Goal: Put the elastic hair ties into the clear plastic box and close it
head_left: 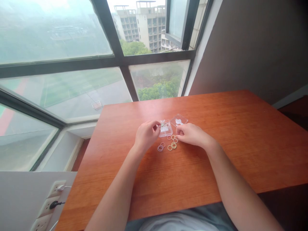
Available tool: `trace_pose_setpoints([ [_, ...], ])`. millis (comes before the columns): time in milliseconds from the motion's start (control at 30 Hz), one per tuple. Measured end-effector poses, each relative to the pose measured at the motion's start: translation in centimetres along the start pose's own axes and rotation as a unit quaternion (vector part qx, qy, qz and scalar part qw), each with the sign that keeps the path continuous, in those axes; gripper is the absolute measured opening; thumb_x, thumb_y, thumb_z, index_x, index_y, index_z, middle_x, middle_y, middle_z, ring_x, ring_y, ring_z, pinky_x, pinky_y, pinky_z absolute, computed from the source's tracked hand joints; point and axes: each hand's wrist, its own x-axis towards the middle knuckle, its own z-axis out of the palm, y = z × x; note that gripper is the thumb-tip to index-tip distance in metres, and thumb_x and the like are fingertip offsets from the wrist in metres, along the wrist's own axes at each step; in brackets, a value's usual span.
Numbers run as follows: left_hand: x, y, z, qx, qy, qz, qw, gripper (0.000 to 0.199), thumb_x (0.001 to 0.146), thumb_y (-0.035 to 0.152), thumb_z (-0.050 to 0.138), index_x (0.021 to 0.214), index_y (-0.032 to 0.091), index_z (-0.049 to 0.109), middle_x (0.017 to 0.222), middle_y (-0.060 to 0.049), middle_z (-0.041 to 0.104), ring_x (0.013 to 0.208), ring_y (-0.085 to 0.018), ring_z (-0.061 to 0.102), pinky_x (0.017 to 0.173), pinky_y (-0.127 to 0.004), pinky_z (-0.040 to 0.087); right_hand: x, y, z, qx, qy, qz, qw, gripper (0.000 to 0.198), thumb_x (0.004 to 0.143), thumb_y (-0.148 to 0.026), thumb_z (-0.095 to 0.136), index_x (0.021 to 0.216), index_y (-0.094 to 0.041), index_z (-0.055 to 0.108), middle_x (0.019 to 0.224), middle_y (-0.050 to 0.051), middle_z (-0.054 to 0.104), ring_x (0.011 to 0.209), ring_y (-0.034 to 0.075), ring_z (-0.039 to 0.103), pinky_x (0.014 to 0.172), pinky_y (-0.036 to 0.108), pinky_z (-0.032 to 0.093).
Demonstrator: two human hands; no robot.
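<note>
A small clear plastic box (166, 132) stands on the table with several small rings in it. My left hand (147, 134) is at its left side, thumb and forefinger brought together at the wall; whether they hold anything is hidden. To the right, my right hand (191, 134) is closed with fingertips down beside a loose yellowish ring (175, 140). I cannot make out what is in those fingers. Several thin rings lie in front of the box: pale purple ones (160, 148) on the left, yellowish ones (170, 148) on the right. Behind my right hand lies a clear lid (179, 120).
The reddish-brown wooden table (240, 138) runs up to large dark-framed windows (154, 57). A grey wall (245, 48) rises at the right. Low on the left, wall sockets (49, 205) hold plugs with cables.
</note>
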Motion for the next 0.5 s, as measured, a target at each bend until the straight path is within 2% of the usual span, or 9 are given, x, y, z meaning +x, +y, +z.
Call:
trace_pose_setpoints([
  [200, 0.0, -0.1, 0.0, 0.001, 0.000, 0.002, 1.000, 0.016, 0.086, 0.024, 0.053, 0.088, 0.021, 0.069, 0.076, -0.001, 0.068, 0.067, -0.013, 0.057, 0.064, -0.024, 0.040, 0.4, 0.8, -0.3, 0.075, 0.041, -0.002, 0.996, 0.008, 0.076, -0.025, 0.058, 0.070, -0.022, 0.062, 0.069, -0.001, 0.066, 0.062, 0.013, 0.056, 0.054, 0.023, 0.033],
  [333, 0.0, 0.0, -0.1, -0.002, 0.002, 0.005, 1.000, 0.016, 0.086, 0.024, 0.053, 0.088, 0.021, 0.068, 0.075, 0.000, 0.068, 0.067, -0.013, 0.057, 0.064, -0.024, 0.040, 1.1, 0.8, 0.3, 0.100, 0.132, 0.016, 0.986, 0.010, 0.078, -0.029, 0.058, 0.074, -0.021, 0.063, 0.065, -0.002, 0.063, 0.060, 0.013, 0.055, 0.057, 0.024, 0.034],
  [500, 0.0, 0.0, -0.1, -0.005, 0.005, 0.001, 1.000, 0.016, 0.086, 0.024, 0.053, 0.088, 0.021, 0.068, 0.075, -0.001, 0.068, 0.067, -0.013, 0.057, 0.064, -0.024, 0.041, 2.7, 0.1, 2.4, 0.171, 0.220, 0.031, 0.960, 0.010, 0.077, -0.028, 0.058, 0.076, -0.021, 0.065, 0.065, -0.002, 0.063, 0.060, 0.012, 0.056, 0.058, 0.023, 0.037],
])
